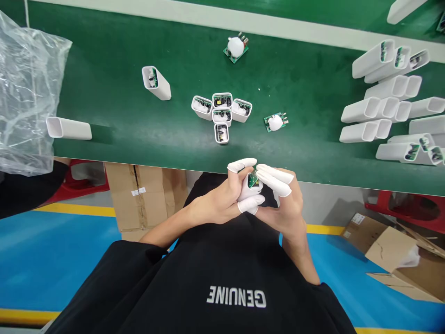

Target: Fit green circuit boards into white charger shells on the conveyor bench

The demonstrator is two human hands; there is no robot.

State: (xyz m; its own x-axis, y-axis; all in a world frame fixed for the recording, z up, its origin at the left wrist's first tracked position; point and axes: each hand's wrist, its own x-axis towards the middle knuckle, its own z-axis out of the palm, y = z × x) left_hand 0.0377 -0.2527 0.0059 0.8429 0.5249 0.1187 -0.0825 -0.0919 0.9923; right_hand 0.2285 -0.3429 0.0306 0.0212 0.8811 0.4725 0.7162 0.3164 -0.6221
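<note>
In front of my body, at the table's near edge, my left hand (224,197) is closed around a white plastic housing (246,189). A green circuit board (253,180) sits partly inside the housing's open end. My right hand (287,199) is closed, its fingertips pressed on the board's edge and its thumb side against the housing. White finger cots cover several fingertips of both hands. How deep the board sits is hidden by the fingers. On the table ahead lie two loose circuit boards with white blobs, one nearer (276,122) and one farther (235,48).
Several filled housings (221,116) stand clustered mid-table; another filled one (157,83) lies to their left. Far left are a housing (73,129) and a clear plastic bag (28,93). Many housings (365,109) lie at right. Cardboard boxes (149,195) and red stools (410,208) stand below.
</note>
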